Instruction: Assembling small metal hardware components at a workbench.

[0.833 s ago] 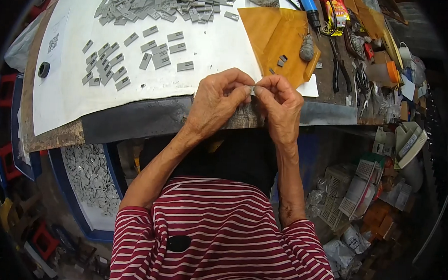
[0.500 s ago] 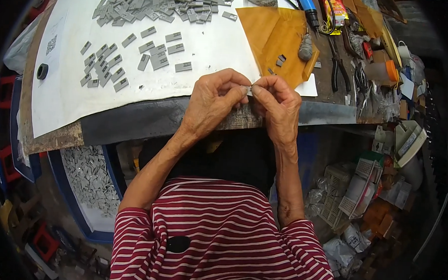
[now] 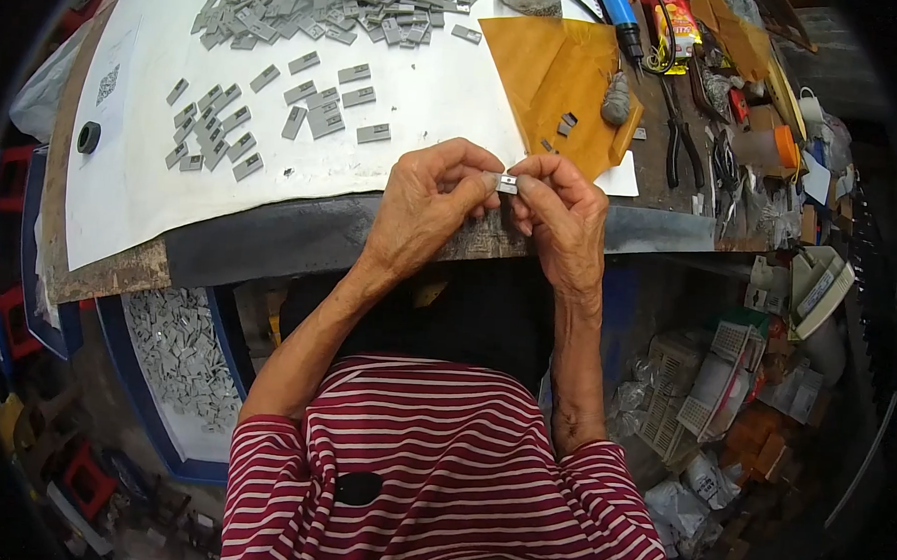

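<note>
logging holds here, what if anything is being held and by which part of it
A small light-grey piece, held by its two ends: the left grip pinches its left end, the right grip its right, middle showing between.

Your shirt (image 3: 441, 450) is maroon with thin white stripes. The piece (image 3: 508, 184) you hold is pale, with dark marks. Your parts (image 3: 310, 12) are grey, the sheet (image 3: 432, 94) white, the paper (image 3: 540, 69) amber, the pliers (image 3: 672, 155) black, the tool (image 3: 620, 25) blue and black, the ring (image 3: 83, 141) black, the tray (image 3: 196, 470) blue, the cap (image 3: 786, 144) orange.
</note>
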Demonstrator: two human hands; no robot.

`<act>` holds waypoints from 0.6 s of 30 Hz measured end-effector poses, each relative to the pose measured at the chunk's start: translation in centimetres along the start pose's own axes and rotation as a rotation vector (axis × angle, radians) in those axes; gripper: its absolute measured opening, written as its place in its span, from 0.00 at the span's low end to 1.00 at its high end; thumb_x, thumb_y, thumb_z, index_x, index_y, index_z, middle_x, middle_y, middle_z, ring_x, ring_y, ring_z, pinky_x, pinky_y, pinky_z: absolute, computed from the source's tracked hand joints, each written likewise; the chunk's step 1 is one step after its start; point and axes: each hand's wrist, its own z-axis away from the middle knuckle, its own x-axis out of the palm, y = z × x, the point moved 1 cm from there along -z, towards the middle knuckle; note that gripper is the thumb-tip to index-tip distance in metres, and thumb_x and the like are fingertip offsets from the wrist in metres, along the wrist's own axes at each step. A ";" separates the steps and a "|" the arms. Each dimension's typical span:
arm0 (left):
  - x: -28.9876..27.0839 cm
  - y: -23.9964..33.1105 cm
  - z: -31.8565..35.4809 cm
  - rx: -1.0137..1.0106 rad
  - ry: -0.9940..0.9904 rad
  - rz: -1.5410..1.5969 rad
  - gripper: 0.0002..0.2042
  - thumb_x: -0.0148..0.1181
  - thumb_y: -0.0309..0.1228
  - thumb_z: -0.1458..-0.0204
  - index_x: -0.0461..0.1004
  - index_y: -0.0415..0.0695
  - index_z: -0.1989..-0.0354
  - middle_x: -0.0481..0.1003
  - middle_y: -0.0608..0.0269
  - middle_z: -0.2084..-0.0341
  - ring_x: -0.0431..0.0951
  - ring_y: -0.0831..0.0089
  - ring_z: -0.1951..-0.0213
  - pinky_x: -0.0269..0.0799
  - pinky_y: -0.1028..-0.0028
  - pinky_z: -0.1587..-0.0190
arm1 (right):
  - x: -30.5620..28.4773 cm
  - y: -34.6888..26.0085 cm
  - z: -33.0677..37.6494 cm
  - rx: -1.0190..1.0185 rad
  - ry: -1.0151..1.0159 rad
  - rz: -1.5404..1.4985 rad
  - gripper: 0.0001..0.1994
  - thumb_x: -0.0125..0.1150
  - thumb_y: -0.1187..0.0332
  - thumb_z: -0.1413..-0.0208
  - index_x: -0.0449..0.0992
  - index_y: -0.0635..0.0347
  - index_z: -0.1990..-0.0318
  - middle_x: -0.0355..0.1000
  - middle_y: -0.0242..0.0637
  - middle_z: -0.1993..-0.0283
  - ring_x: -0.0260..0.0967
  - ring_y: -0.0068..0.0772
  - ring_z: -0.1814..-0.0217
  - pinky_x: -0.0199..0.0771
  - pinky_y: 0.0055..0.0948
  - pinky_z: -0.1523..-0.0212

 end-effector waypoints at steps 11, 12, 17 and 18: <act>-0.1 0.0 0.6 0.172 0.019 -0.248 0.08 0.58 0.23 0.54 0.73 0.36 0.64 0.70 0.66 0.82 0.68 0.83 0.79 0.65 0.81 0.75 | 0.1 -0.3 0.2 0.009 0.038 -0.043 0.04 0.53 0.78 0.47 0.71 0.70 0.65 0.65 0.30 0.78 0.60 0.15 0.79 0.57 0.14 0.80; -0.2 0.1 0.7 0.178 -0.001 -0.318 0.09 0.59 0.23 0.54 0.73 0.38 0.62 0.68 0.70 0.81 0.66 0.86 0.77 0.63 0.84 0.75 | 0.2 -0.4 0.2 0.006 0.027 -0.054 0.04 0.53 0.77 0.47 0.71 0.69 0.65 0.65 0.29 0.78 0.59 0.15 0.79 0.57 0.14 0.80; -0.6 0.0 0.6 0.519 0.037 -0.599 0.10 0.59 0.21 0.57 0.72 0.37 0.64 0.73 0.52 0.74 0.74 0.60 0.74 0.69 0.70 0.70 | 0.4 -0.3 0.1 0.036 0.025 -0.033 0.04 0.54 0.77 0.47 0.71 0.68 0.65 0.65 0.29 0.78 0.59 0.14 0.79 0.58 0.14 0.80; -0.8 0.2 0.7 0.522 0.040 -0.602 0.10 0.59 0.21 0.57 0.72 0.37 0.64 0.73 0.52 0.74 0.74 0.60 0.74 0.69 0.70 0.70 | 0.4 -0.1 0.0 0.035 0.018 -0.020 0.04 0.54 0.77 0.47 0.72 0.68 0.65 0.65 0.29 0.77 0.60 0.15 0.79 0.59 0.13 0.79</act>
